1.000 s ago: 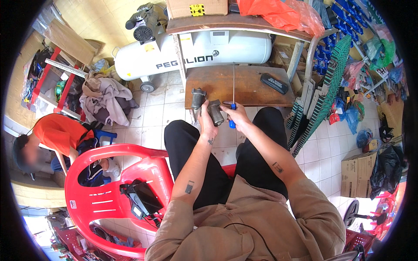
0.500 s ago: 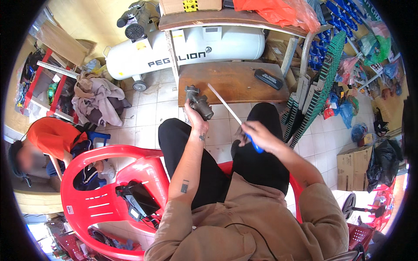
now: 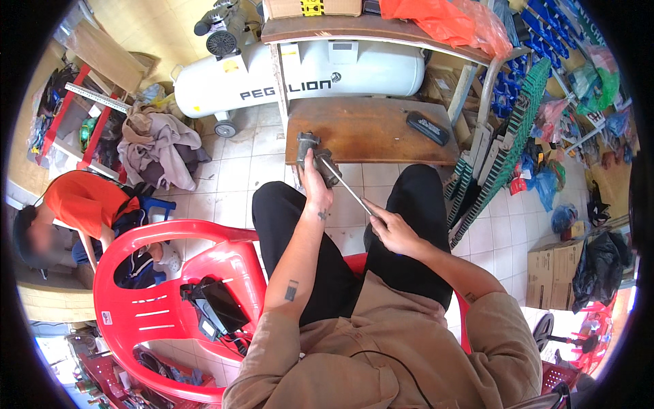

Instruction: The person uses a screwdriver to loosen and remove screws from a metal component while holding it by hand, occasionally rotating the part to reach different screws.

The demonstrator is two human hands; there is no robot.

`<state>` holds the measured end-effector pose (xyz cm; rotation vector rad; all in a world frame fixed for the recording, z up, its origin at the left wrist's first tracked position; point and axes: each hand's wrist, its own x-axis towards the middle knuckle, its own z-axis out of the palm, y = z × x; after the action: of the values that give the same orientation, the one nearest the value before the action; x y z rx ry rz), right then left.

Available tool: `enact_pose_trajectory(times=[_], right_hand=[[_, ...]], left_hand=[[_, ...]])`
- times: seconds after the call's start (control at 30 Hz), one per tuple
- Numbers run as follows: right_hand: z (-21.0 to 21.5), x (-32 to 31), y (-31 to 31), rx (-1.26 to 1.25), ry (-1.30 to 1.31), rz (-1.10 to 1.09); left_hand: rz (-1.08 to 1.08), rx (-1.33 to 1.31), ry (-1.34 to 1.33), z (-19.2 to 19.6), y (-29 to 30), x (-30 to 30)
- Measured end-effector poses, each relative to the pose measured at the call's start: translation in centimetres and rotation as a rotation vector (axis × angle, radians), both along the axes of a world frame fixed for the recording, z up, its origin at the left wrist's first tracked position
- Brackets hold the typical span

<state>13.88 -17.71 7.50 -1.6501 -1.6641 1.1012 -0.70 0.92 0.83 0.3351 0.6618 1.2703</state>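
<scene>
We hold a dark grey metal part (image 3: 330,176) in our left grip (image 3: 316,184), the fingers and thumb closed around its near side. It has a stubby cylindrical body with a second, narrower section at its upper left, and it hangs in front of us, forward of our left knee, overlapping in view the front edge of the low wooden table (image 3: 361,126). Our right grip (image 3: 396,233) is wrapped around a screwdriver (image 3: 349,187), with its handle hidden in the hand and its long, thin shaft slanting up and left. The tip ends over the metal part; we cannot tell whether the two touch.

On the table, toward its right end, we see a dark oblong case (image 3: 427,128). Behind stands a white air tank (image 3: 300,80), and above the table a wooden shelf (image 3: 381,31) carries a cardboard box (image 3: 283,8) and an orange plastic bag (image 3: 443,20). To our left is a red plastic chair (image 3: 117,255) with a black device (image 3: 223,305) on its seat; beyond it a co-worker in an orange top (image 3: 88,204) bends forward. To our right, a folded green mesh frame (image 3: 521,116) leans near the table's end.
</scene>
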Motion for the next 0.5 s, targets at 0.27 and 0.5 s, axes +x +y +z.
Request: enact_pose_trajectory(times=[0.27,0.5], right_hand=[[0.3,0.2,0.1,-0.06,-0.02,-0.005],[0.2,0.1,0.0,-0.016,-0.003,-0.018]], left_hand=[[0.096,0.075,0.207,1.2,-0.8,0.5],[0.09,0.069,0.224,1.4,-0.9,0.7]])
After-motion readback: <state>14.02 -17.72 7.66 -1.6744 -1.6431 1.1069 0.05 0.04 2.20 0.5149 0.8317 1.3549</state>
